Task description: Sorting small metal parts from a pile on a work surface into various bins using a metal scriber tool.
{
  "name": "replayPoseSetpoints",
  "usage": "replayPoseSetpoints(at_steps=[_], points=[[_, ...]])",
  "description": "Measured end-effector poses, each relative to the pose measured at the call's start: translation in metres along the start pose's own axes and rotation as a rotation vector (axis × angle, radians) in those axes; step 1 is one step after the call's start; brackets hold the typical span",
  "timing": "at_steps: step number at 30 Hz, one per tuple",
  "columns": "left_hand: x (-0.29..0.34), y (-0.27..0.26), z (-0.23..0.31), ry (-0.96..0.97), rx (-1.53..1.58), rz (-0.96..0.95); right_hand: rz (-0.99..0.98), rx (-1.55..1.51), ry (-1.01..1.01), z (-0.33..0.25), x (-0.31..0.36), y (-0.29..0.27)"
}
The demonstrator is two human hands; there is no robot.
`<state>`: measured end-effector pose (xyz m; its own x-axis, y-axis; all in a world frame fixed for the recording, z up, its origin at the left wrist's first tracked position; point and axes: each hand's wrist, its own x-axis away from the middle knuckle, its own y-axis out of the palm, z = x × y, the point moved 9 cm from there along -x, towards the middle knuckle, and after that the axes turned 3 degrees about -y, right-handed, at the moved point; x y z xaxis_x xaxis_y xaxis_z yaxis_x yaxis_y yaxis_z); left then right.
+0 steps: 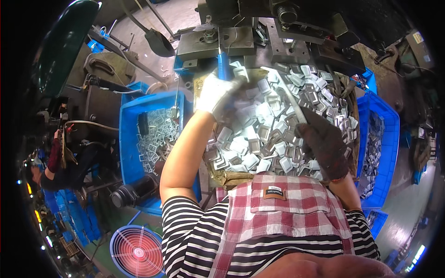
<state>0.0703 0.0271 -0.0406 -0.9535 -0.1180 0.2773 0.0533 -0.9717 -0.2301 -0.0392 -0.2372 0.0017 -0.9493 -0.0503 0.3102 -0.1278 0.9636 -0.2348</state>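
— What are the fingers doing?

— The left hand, in a white glove, has its fingers curled narrow at the far edge of the heap of stamped metal frames; what they pinch is blurred, I cannot tell. The right hand, in a dark glove, grips a thin metal rod, fingers wrapped close.

— And the arms?

— Both reach forward over the heap, the left forearm bare.

— The frames?

— Small, rectangular, silvery, piled before the press, between two blue bins.

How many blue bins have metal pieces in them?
2: one blue bin beside the left hand, one blue bin beside the right hand. Others may be hidden.
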Motion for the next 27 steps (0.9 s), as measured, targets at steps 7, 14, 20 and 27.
replayPoseSetpoints(at_steps=[7,14,20,27], points=[[0.001,0.025,-0.022,-0.095,0.257,-0.261,-0.072,0.091,-0.051,0.002,0.008,0.02],[0.019,-0.031,0.002,-0.014,0.131,-0.022,-0.008,0.205,-0.092,0.001,-0.001,0.004],[0.007,-0.048,0.002,0.275,-0.66,0.004,-0.012,0.181,-0.061,0.007,-0.003,0.007],[-0.021,0.006,0.069,0.268,-1.147,-0.092,0.248,0.259,-0.172,0.01,-0.007,-0.047]])
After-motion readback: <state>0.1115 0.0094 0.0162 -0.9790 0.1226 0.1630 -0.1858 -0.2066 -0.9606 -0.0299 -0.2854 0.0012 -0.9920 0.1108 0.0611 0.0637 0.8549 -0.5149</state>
